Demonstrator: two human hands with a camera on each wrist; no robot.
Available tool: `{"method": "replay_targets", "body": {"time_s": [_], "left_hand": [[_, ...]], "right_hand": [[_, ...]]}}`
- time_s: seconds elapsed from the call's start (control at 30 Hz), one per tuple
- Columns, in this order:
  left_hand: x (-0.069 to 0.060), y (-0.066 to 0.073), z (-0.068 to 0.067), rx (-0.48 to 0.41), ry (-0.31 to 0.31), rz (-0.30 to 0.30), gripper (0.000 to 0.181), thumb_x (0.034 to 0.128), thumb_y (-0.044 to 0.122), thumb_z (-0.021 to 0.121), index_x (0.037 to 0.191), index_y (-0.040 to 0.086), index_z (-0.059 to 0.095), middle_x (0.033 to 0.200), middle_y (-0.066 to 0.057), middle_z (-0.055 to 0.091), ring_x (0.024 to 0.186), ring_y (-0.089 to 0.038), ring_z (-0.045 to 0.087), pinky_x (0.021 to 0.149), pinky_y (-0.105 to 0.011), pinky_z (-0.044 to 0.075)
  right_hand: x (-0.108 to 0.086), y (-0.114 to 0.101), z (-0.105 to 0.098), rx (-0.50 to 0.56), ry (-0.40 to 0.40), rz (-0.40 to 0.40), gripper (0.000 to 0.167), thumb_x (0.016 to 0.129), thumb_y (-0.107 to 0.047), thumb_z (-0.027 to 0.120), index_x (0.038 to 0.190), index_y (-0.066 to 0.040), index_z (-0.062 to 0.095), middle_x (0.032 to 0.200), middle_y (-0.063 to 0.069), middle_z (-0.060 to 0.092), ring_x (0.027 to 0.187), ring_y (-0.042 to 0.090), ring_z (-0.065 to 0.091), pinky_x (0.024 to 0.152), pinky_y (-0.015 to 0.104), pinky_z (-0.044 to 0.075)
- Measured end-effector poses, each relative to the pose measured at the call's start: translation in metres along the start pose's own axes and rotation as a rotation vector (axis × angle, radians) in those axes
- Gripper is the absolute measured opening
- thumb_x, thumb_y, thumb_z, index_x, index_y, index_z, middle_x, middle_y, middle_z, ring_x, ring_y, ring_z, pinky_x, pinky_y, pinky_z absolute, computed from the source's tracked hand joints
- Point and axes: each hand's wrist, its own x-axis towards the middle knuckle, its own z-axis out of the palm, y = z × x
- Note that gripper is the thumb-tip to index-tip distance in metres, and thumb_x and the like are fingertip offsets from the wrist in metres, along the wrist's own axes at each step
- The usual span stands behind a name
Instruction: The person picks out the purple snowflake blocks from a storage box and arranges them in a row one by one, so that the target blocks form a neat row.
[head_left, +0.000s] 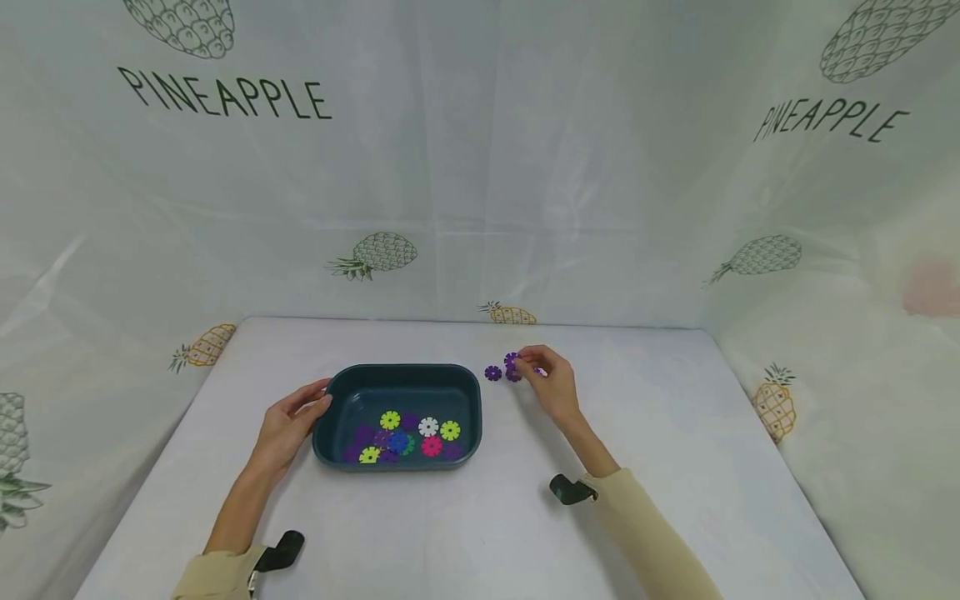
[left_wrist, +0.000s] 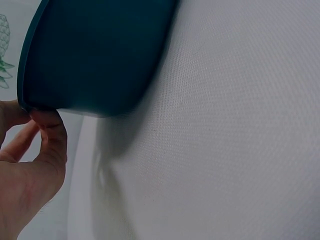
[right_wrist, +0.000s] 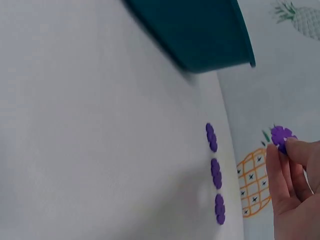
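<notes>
My left hand (head_left: 290, 423) grips the left rim of a dark teal plastic tub (head_left: 397, 466); in the left wrist view the thumb and fingers (left_wrist: 50, 131) meet at its edge. Inside the tub lie several notched, flower-shaped plastic discs in purple, yellow, white, pink, blue and green, among them a white disc (head_left: 428, 427). My right hand (head_left: 553, 385), right of the tub, pinches a purple disc (right_wrist: 281, 137) between thumb and fingertips, held above the table. Below it, three purple discs (right_wrist: 216, 173) lie flat in a row, partly hidden by the hand in the head view.
A white cloth covers the table (head_left: 675, 433), whose back edge lies just beyond the purple discs. Behind it hangs a pale curtain (head_left: 480, 167) printed with pineapples. Black camera mounts (head_left: 572, 490) stick out from both sleeves.
</notes>
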Motion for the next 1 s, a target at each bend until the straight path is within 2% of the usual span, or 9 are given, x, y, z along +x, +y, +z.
{"method": "replay_targets", "body": {"time_s": [0.1,0.2,0.3,0.43,0.57,0.77,1.0], "left_hand": [[0.0,0.0,0.0,-0.014,0.004,0.006,0.058,0.1037,0.034,0.063,0.153,0.006,0.048,0.134,-0.007,0.05,0.101,-0.001,0.059,0.082,-0.015,0.052],[0.0,0.0,0.0,-0.015,0.004,0.007,0.059,0.1034,0.034,0.064,0.153,0.006,0.048,0.132,-0.006,0.05,0.1,-0.001,0.059,0.082,-0.015,0.052],[-0.001,-0.001,0.0,-0.003,0.006,0.006,0.06,0.1032,0.035,0.064,0.153,0.006,0.048,0.133,-0.007,0.051,0.099,0.0,0.058,0.081,-0.015,0.052],[-0.001,0.001,0.0,-0.007,0.002,0.012,0.06,0.1032,0.035,0.064,0.153,0.005,0.048,0.135,-0.01,0.05,0.101,0.0,0.059,0.082,-0.015,0.052],[-0.001,0.001,0.001,-0.009,-0.007,0.012,0.06,0.1035,0.035,0.063,0.153,0.005,0.047,0.139,-0.012,0.049,0.103,-0.002,0.06,0.084,-0.014,0.052],[-0.001,0.002,0.001,-0.009,-0.011,0.007,0.061,0.1034,0.036,0.063,0.154,0.006,0.046,0.141,-0.013,0.049,0.105,-0.001,0.061,0.085,-0.013,0.051],[0.0,0.0,0.0,-0.006,-0.01,-0.004,0.06,0.1036,0.037,0.063,0.154,0.007,0.047,0.142,-0.013,0.047,0.102,0.001,0.059,0.085,-0.013,0.051]], "right_hand": [[0.001,0.007,-0.008,0.021,0.042,0.013,0.017,0.096,-0.001,0.071,0.111,0.005,0.07,0.103,0.023,0.069,0.094,0.033,0.068,0.079,0.024,0.059],[0.001,0.012,-0.015,-0.002,0.079,0.017,0.019,0.096,-0.003,0.072,0.112,0.006,0.07,0.104,0.025,0.07,0.095,0.036,0.069,0.077,0.021,0.057],[0.0,0.018,-0.021,-0.039,0.096,0.036,0.018,0.096,-0.004,0.072,0.112,0.005,0.071,0.104,0.023,0.07,0.094,0.03,0.069,0.075,0.016,0.055],[-0.001,0.024,-0.03,-0.022,0.118,0.074,0.018,0.095,-0.001,0.072,0.111,0.007,0.069,0.104,0.024,0.069,0.09,0.022,0.068,0.075,0.019,0.057],[-0.003,0.032,-0.04,-0.083,0.146,0.117,0.017,0.096,-0.003,0.072,0.111,0.005,0.07,0.105,0.022,0.07,0.092,0.025,0.068,0.073,0.016,0.055],[-0.004,0.044,-0.051,-0.2,0.15,0.176,0.018,0.097,-0.008,0.072,0.112,0.0,0.071,0.106,0.018,0.071,0.094,0.021,0.065,0.075,0.011,0.049],[-0.004,0.046,-0.056,-0.254,0.114,0.233,0.017,0.097,-0.008,0.072,0.112,0.0,0.07,0.102,0.016,0.071,0.089,0.019,0.063,0.072,0.014,0.049]]}}
